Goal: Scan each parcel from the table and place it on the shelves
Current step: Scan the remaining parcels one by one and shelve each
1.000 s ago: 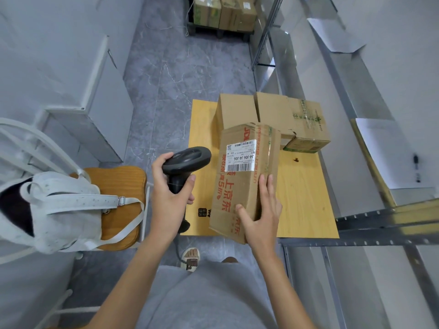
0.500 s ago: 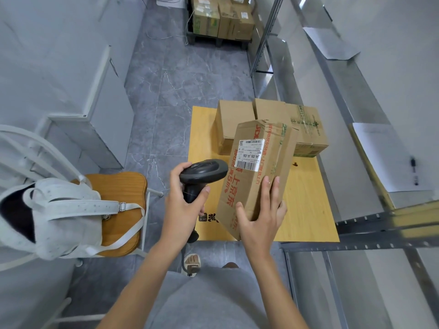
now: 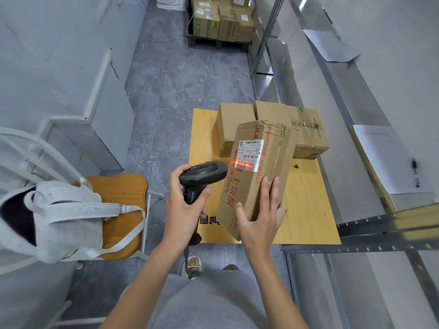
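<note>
My right hand (image 3: 260,220) grips the near end of a long cardboard parcel (image 3: 261,160) with red print, held tilted above the yellow table (image 3: 308,210). Its white label (image 3: 249,155) faces up, and a red scan line glows across the lower barcode. My left hand (image 3: 184,210) holds a black handheld scanner (image 3: 202,173) by its handle, its head aimed at the label from the left, a short gap away. Two more cardboard boxes (image 3: 237,124) (image 3: 306,131) rest side by side at the table's far end.
Grey metal shelves (image 3: 356,231) run along the right side, with paper sheets and a pen on them. A wooden chair (image 3: 118,193) carrying a white bag (image 3: 59,222) stands to the left. More stacked cartons (image 3: 221,20) sit on the floor far ahead.
The parcel has tilted further right and lifted slightly. The scanner has moved closer to the label, and the red scan line now lights the barcode.
</note>
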Demonstrator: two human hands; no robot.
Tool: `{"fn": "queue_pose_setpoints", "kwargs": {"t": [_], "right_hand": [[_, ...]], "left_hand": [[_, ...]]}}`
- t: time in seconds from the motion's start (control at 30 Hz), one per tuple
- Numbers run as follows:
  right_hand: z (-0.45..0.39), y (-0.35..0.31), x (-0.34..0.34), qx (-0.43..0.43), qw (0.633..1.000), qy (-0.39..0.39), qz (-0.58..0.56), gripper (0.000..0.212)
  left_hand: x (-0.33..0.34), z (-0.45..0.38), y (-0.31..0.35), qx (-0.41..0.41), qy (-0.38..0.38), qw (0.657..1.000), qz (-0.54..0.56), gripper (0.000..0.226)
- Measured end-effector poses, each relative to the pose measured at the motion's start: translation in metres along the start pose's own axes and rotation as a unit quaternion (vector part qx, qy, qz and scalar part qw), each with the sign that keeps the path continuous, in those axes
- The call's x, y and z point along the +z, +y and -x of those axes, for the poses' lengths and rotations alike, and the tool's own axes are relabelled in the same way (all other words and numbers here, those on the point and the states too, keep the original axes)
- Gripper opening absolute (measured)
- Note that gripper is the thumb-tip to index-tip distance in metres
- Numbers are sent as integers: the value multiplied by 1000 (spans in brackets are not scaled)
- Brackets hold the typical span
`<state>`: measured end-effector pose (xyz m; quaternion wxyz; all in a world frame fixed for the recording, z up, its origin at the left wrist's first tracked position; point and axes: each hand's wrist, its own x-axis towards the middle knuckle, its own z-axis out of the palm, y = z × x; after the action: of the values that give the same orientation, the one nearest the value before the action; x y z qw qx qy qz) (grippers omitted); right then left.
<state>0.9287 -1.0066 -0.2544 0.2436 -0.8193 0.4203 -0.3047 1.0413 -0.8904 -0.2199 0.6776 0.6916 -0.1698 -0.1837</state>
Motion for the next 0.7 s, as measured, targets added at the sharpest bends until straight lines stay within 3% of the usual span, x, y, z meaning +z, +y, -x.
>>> {"fn": "queue_pose_setpoints", "kwargs": {"t": [0.7], "right_hand": [[-14, 0, 4, 16, 1000, 4, 13, 80]], "left_hand": [[4, -6, 5, -20, -14, 1000, 14, 56]]}}
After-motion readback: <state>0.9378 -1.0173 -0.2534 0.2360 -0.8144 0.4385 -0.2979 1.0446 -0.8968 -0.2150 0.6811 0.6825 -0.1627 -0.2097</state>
